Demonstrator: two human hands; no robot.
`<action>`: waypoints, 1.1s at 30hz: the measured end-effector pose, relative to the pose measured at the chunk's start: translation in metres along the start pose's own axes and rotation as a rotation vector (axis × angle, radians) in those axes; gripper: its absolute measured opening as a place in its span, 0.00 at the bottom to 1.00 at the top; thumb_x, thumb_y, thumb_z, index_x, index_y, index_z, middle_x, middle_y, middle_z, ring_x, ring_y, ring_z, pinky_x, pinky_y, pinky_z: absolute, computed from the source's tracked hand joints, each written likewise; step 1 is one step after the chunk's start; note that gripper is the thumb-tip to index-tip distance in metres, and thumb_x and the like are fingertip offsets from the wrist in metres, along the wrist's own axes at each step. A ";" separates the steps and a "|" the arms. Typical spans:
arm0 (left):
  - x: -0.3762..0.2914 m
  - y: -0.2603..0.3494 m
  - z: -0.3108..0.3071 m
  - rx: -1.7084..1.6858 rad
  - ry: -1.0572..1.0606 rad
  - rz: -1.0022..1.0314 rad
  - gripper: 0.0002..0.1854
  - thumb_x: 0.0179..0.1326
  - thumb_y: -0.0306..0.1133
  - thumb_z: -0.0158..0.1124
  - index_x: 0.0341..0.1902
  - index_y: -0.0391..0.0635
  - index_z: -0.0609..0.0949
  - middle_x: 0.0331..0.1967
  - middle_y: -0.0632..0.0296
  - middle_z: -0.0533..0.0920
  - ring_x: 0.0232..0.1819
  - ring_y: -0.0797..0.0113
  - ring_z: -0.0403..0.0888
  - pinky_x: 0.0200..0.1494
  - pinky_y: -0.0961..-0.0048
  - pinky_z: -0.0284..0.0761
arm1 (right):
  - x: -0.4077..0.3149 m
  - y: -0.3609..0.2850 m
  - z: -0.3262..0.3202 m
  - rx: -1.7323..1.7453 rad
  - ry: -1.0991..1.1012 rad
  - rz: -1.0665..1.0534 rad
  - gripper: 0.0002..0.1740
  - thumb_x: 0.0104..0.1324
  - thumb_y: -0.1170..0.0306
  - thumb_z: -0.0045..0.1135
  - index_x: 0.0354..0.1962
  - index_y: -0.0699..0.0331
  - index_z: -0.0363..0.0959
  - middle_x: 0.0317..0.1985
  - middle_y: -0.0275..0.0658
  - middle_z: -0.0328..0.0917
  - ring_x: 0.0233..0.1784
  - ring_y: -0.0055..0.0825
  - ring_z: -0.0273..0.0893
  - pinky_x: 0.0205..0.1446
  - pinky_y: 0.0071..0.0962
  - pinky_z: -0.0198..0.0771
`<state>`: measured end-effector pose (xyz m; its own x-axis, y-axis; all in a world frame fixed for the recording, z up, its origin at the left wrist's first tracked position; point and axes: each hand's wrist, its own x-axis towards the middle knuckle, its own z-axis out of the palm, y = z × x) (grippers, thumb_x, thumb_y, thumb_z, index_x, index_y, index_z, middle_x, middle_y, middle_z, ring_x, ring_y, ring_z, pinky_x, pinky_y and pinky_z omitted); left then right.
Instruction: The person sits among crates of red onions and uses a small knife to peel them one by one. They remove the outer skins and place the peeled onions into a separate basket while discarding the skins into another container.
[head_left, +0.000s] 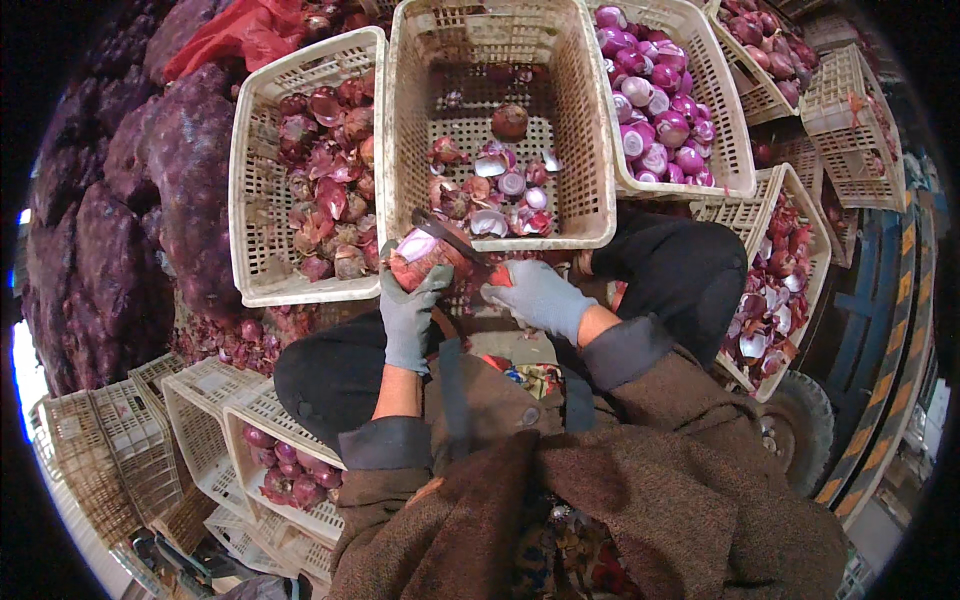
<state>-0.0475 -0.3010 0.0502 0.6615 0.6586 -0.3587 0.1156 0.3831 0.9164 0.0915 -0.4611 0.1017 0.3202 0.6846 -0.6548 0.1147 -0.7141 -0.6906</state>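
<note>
My left hand (411, 307), in a grey knit glove, holds a red onion (420, 264) whose upper side shows a pale cut patch. In my right hand (546, 297), gloved too, is the red handle of a knife (450, 238); its dark blade lies across the onion. Both hands are at the near edge of the middle plastic crate (517, 244), where skins, cut ends and one whole onion (510, 122) lie. Unpeeled red onions (349, 202) and loose skins fill part of the left crate (238, 202). Peeled purple onions (671, 129) are heaped in the right crate (739, 142).
Full mesh sacks of onions (187, 180) are piled at the left. A crate of onion skins (814, 277) stands at the right, near a wheel (806, 431). Stacked crates (112, 450) and a crate with red onions (289, 397) sit at lower left. My knees flank the middle crate's near end.
</note>
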 end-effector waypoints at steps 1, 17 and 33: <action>-0.001 0.000 0.002 0.043 0.024 -0.005 0.43 0.49 0.16 0.66 0.70 0.40 0.58 0.52 0.53 0.74 0.46 0.65 0.80 0.45 0.73 0.80 | -0.004 0.003 0.003 -0.003 0.018 0.007 0.24 0.64 0.52 0.54 0.36 0.69 0.73 0.29 0.55 0.78 0.35 0.48 0.80 0.41 0.42 0.73; 0.000 -0.002 -0.003 -0.005 0.025 -0.015 0.28 0.62 0.38 0.63 0.62 0.40 0.69 0.51 0.61 0.77 0.47 0.68 0.79 0.49 0.72 0.77 | 0.033 0.025 0.059 0.355 0.179 -0.185 0.27 0.66 0.50 0.53 0.43 0.68 0.73 0.37 0.55 0.79 0.43 0.50 0.78 0.45 0.39 0.70; -0.004 0.011 -0.005 -0.124 0.005 -0.059 0.26 0.63 0.37 0.62 0.62 0.40 0.69 0.52 0.60 0.77 0.50 0.67 0.78 0.51 0.70 0.76 | 0.044 -0.015 -0.031 0.064 -0.169 -0.057 0.22 0.65 0.55 0.58 0.35 0.70 0.76 0.24 0.40 0.77 0.16 0.27 0.75 0.21 0.30 0.71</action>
<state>-0.0532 -0.2964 0.0605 0.6525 0.6357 -0.4124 0.0615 0.4980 0.8650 0.1329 -0.4253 0.0929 0.1515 0.7424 -0.6526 0.0662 -0.6664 -0.7427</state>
